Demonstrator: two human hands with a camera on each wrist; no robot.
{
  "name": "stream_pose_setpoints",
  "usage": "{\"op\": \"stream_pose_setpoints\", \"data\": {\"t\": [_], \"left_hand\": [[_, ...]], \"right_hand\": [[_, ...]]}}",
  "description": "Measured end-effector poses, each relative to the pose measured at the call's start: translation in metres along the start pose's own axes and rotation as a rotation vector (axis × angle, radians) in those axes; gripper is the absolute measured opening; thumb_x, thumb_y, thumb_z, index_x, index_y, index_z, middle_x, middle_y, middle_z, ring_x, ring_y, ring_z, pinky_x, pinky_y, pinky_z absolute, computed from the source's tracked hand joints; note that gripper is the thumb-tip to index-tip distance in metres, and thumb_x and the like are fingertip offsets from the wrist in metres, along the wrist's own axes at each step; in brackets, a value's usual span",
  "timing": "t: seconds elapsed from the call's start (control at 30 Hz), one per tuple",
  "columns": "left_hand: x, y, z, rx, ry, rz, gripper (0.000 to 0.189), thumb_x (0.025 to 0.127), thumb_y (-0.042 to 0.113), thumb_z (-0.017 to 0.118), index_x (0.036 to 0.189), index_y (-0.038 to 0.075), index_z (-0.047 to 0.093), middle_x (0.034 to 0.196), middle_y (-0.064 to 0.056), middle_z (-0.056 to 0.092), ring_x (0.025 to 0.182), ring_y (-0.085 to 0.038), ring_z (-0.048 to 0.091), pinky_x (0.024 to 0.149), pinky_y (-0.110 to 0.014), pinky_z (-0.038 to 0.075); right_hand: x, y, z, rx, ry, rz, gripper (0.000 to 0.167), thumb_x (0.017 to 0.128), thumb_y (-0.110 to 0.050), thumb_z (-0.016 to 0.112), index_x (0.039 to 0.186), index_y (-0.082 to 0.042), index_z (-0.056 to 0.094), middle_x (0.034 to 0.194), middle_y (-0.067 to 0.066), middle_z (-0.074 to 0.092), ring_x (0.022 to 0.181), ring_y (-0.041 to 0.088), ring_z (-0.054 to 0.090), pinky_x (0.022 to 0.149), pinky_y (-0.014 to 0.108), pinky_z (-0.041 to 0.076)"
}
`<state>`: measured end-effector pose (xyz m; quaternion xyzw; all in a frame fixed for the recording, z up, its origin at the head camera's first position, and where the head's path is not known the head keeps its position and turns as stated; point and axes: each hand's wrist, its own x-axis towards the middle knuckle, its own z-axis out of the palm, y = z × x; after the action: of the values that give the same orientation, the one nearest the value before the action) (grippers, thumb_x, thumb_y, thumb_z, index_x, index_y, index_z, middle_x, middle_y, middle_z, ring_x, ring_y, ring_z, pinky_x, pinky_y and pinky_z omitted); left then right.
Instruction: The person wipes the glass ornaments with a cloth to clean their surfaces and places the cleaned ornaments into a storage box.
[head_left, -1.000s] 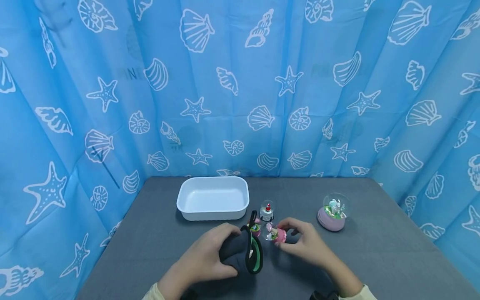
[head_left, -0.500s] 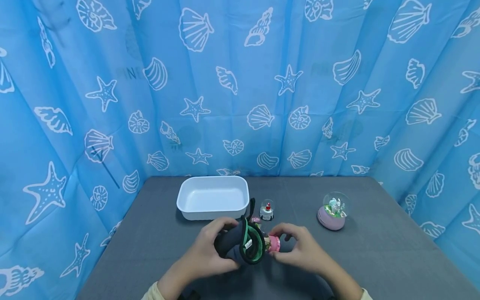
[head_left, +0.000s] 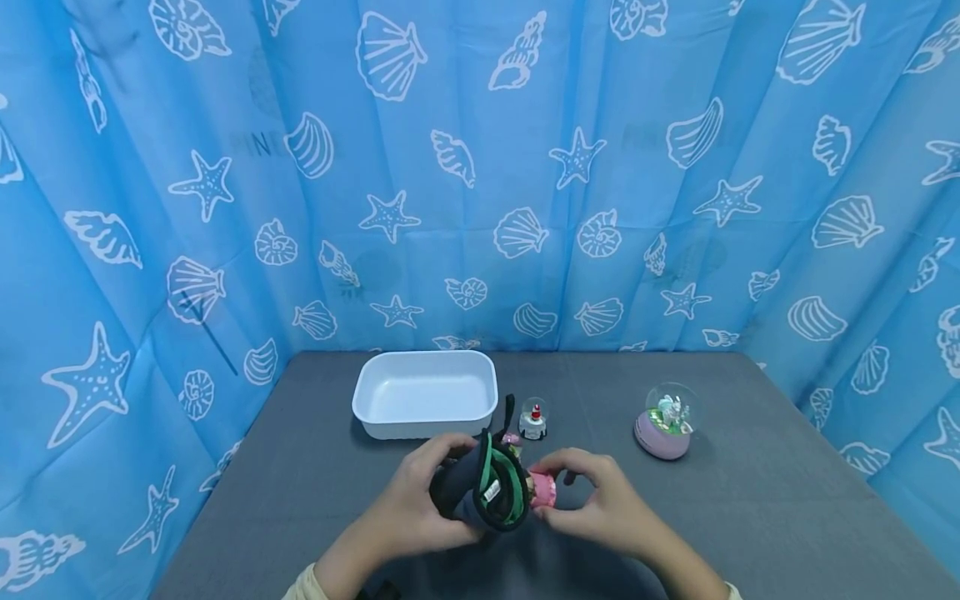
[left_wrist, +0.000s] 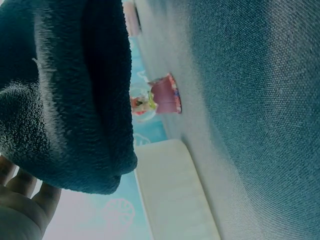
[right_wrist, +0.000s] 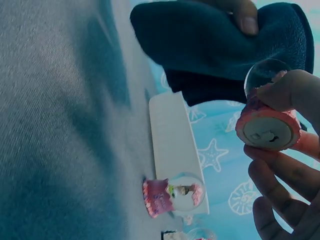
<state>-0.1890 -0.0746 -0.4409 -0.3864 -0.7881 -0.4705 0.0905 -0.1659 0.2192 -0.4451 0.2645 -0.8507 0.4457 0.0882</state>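
Observation:
A dark navy folded cloth (head_left: 459,485) with green lining, black edging and a white tag is gripped by my left hand (head_left: 411,504), thumb on the near side. My right hand (head_left: 592,493) pinches a small snow globe (right_wrist: 267,131) by its pink base, tilted so the pale underside shows in the right wrist view. Its clear dome overlaps the cloth there; in the head view the cloth's edge hides the dome. A similar snow globe (right_wrist: 159,196) with a ruffled pink base stands upright on the table, mostly hidden behind the cloth in the head view.
A white rectangular tub (head_left: 423,431) stands at the back left of the grey table (head_left: 300,467). Behind the hands is a little snow globe (head_left: 533,423) with a red figure. A larger lilac-based snow globe (head_left: 663,433) sits to the right. A shell-print blue curtain (head_left: 465,208) hangs behind.
My right hand has brought the pink-based snow globe leftward to the cloth, which now covers its dome in the head view. The cloth's green-lined opening has turned more toward the head camera.

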Motion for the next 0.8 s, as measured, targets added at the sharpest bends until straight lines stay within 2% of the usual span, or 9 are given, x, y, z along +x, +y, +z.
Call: {"op": "stream_pose_setpoints", "data": {"t": [0.2,0.4,0.57,0.67,0.8], "left_hand": [[0.0,0.002,-0.001,0.027,-0.019,0.0,0.085,0.072,0.028,0.097,0.144,0.027,0.052,0.132,0.01,0.064,0.119,-0.009,0.064,0.104,-0.037,0.058],[0.001,0.002,-0.001,0.032,-0.03,0.066,0.087,0.074,0.029,0.097,0.147,0.022,0.05,0.136,0.006,0.064,0.122,-0.011,0.064,0.107,-0.037,0.057],[0.0,0.002,0.0,0.052,-0.039,0.099,0.086,0.076,0.033,0.096,0.148,0.02,0.05,0.137,0.004,0.063,0.122,-0.011,0.064,0.106,-0.037,0.058],[0.0,0.002,0.001,0.056,-0.048,0.093,0.085,0.078,0.038,0.095,0.148,0.021,0.05,0.137,0.004,0.063,0.121,-0.01,0.064,0.106,-0.037,0.058],[-0.001,0.003,0.001,0.043,-0.054,0.047,0.085,0.076,0.039,0.096,0.147,0.027,0.05,0.136,0.01,0.062,0.121,-0.008,0.063,0.106,-0.036,0.057]], "right_hand": [[-0.001,-0.009,0.001,-0.001,0.009,-0.043,0.034,0.085,-0.023,0.091,0.116,-0.025,0.077,0.108,-0.013,0.077,0.09,0.006,0.067,0.076,0.027,0.057],[0.0,-0.015,0.001,0.033,0.004,-0.056,0.031,0.087,-0.025,0.089,0.116,-0.028,0.077,0.107,-0.011,0.078,0.089,0.007,0.067,0.075,0.027,0.057],[0.001,-0.016,0.002,0.079,-0.018,-0.045,0.029,0.089,-0.022,0.088,0.116,-0.023,0.077,0.107,-0.009,0.078,0.089,0.009,0.068,0.076,0.029,0.058],[0.003,-0.018,0.002,0.11,-0.036,-0.005,0.027,0.09,-0.022,0.086,0.115,-0.02,0.075,0.105,-0.009,0.078,0.089,0.01,0.07,0.077,0.031,0.059],[0.005,-0.021,0.003,0.134,-0.051,0.03,0.025,0.092,-0.022,0.085,0.113,-0.02,0.072,0.099,-0.007,0.076,0.085,0.013,0.071,0.074,0.032,0.059]]}}
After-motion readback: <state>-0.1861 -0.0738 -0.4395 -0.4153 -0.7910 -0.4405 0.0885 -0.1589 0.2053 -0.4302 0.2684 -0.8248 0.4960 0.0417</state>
